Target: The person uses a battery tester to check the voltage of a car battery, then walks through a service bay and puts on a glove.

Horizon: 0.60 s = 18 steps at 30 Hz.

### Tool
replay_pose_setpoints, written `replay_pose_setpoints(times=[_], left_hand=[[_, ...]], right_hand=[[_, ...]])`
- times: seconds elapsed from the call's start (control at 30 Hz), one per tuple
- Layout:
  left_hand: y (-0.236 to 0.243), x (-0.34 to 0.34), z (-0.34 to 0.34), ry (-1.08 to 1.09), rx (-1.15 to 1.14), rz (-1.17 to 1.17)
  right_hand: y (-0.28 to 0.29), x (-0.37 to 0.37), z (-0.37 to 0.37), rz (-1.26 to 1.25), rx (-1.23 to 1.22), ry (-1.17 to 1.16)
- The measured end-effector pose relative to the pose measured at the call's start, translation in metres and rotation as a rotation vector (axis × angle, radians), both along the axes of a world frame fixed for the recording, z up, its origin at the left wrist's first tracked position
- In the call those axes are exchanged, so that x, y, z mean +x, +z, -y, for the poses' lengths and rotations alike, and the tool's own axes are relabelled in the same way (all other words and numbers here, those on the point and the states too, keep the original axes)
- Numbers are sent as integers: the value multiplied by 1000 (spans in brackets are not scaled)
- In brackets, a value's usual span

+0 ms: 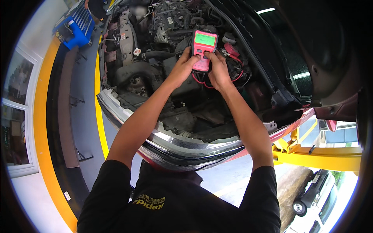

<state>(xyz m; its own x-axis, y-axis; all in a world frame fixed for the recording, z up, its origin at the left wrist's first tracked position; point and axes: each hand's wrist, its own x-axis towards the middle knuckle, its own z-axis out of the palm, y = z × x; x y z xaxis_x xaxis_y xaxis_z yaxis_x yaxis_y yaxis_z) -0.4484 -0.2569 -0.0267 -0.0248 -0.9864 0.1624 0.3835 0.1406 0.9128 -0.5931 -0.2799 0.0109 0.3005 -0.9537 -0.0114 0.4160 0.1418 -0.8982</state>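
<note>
The left hand [184, 70] and right hand [220, 70] are curled around a red tester [202, 49], one on each side, thumbs on its front. The fingers behind it are hidden. The tester is above the car's open engine [171, 19]. A red wire [197, 80] loops below it, and a red clip [231, 50] sits to its right. If an arm snags the wire, a clip could pull loose. If both hands slip, the tester could drop among the engine parts.

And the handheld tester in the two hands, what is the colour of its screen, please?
Its screen is bright green, best seen in the head view.
</note>
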Motion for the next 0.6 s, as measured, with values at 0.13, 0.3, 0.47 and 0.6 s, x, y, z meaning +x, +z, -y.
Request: replay_pose_setpoints(times=[0.13, 0.3, 0.47, 0.6], left_hand=[[4, -6, -3, 25, 21, -5], [5, -4, -1, 63, 6, 38], [3, -4, 1, 48, -12, 41], [2, -5, -1, 57, -6, 52]], right_hand=[[-8, -5, 4, 24, 2, 2], [-7, -2, 3, 29, -5, 10], [-6, -3, 4, 17, -5, 15], [-9, -3, 4, 7, -26, 10]])
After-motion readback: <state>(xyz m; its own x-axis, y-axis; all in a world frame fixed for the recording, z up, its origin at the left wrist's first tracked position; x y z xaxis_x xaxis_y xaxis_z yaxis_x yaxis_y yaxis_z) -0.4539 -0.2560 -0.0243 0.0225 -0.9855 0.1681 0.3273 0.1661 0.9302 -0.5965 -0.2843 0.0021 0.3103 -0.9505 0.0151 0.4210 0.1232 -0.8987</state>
